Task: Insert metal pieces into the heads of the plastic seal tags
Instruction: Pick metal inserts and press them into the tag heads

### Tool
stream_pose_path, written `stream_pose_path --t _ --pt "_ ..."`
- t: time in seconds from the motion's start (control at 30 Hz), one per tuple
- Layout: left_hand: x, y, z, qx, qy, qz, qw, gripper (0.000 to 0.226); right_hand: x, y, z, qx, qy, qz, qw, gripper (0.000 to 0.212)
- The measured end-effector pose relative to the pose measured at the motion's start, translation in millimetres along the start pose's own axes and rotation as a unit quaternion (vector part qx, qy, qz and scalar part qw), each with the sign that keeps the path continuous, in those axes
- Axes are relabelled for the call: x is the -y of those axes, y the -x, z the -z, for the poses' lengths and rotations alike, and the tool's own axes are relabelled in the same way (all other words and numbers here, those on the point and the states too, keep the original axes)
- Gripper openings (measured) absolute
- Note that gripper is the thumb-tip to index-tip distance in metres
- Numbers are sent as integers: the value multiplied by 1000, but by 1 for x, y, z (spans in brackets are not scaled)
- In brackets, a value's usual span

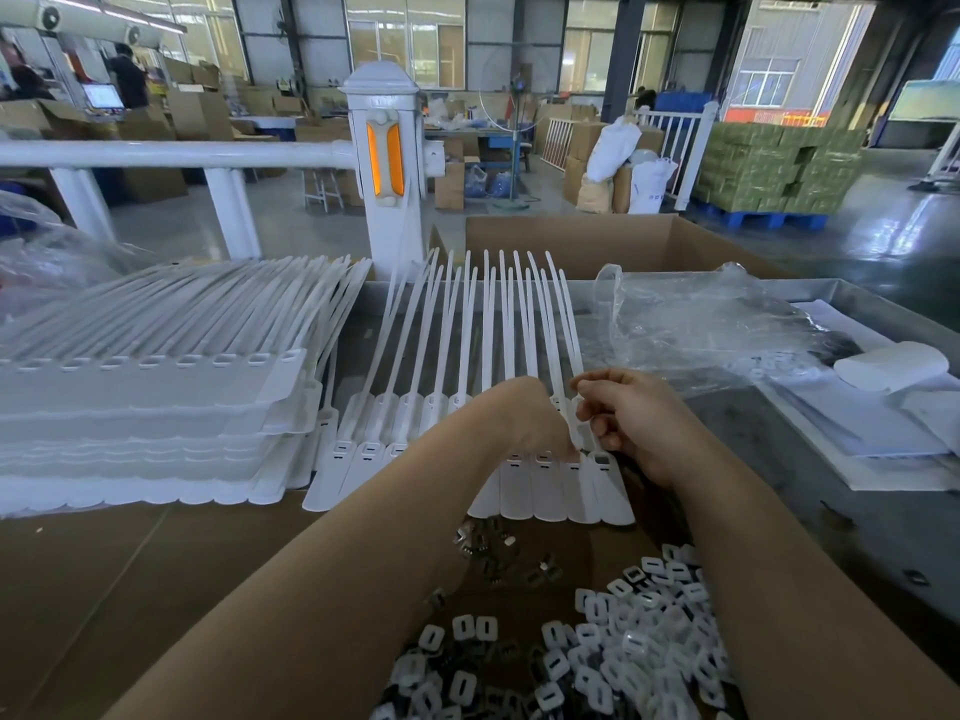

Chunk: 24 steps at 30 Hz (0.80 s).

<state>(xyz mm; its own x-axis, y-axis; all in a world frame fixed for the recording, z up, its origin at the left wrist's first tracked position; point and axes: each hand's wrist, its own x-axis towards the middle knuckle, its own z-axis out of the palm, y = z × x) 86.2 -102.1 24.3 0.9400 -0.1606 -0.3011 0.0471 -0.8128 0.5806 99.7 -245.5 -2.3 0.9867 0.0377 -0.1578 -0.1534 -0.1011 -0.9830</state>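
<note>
A row of white plastic seal tags point(363, 465) lies side by side before me, straps pointing away, heads near the middle. My left hand point(519, 418) rests curled on the heads at the row's right part; what its fingers hold is hidden. My right hand point(628, 413) is beside it, fingers curled, pinching at the strap of the rightmost tag point(608, 485), whose head shows a dark opening. Loose metal pieces point(478, 543) lie just below the tags. A pile of small white plastic caps point(623, 641) spreads in front between my forearms.
A tall stack of joined white tags point(156, 407) fills the left side. Crumpled clear plastic bags point(701, 324) lie at the right, with white sheets point(857, 418) beyond. An open cardboard box point(597, 241) and a white railing post point(387, 163) stand behind the table.
</note>
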Motion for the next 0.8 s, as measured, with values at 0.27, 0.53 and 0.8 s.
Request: stream_pose_path --t 0.27,0.53,0.8 --pt "-2 -7 3 18 -38 8 999 45 -4 0 -7 -44 167 88 981 13" --pt "19 17 10 10 -32 -149 988 10 -6 1 -6 -52 240 128 961 15" --pt "19 62 -3 189 -34 -297 935 15 -3 1 -5 -34 223 112 968 15"
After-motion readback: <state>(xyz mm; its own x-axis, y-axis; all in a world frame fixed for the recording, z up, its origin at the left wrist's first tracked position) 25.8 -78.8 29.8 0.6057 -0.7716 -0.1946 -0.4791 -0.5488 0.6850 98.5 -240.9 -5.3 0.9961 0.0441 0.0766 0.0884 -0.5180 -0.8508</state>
